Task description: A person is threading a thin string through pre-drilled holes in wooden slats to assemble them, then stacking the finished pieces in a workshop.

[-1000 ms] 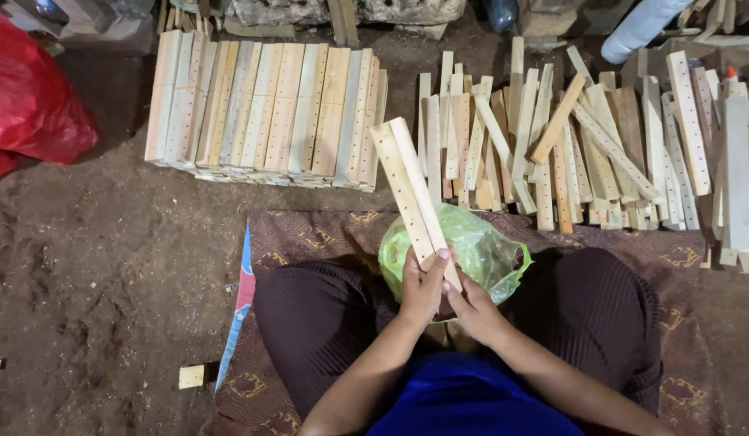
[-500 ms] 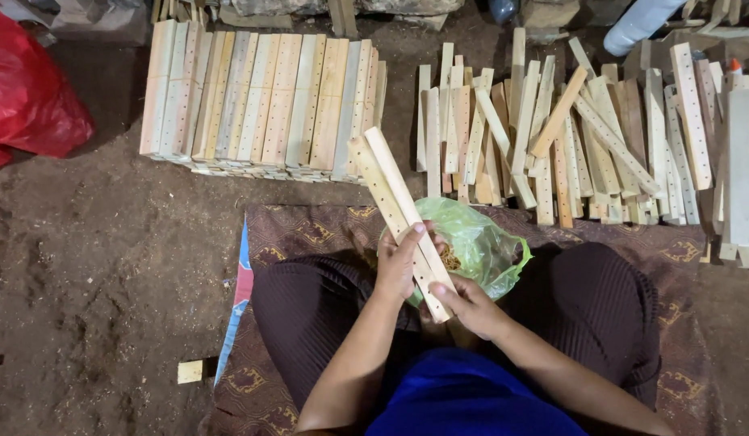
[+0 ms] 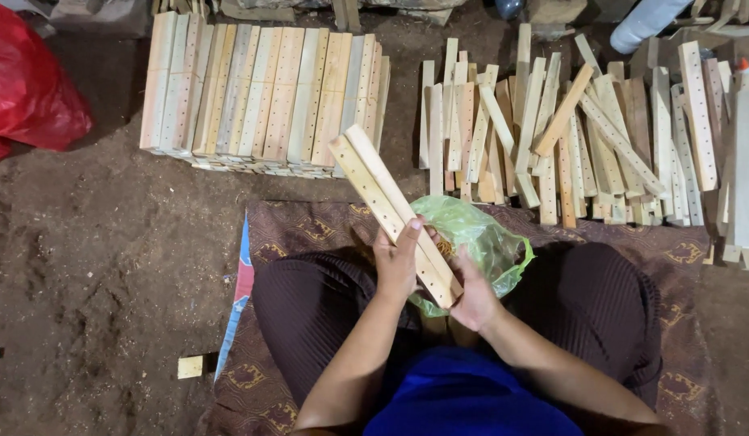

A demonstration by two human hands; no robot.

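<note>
Gripping a pair of drilled wooden slats (image 3: pixel 391 206), the left hand (image 3: pixel 397 265) wraps its fingers round their middle while the right hand (image 3: pixel 473 297) clamps the near end. The slats tilt up and to the left over a green plastic bag (image 3: pixel 487 242) (resting in the lap). Beyond lie a neat stack of slats (image 3: pixel 253 93) and a loose pile of slats (image 3: pixel 600 137).
</note>
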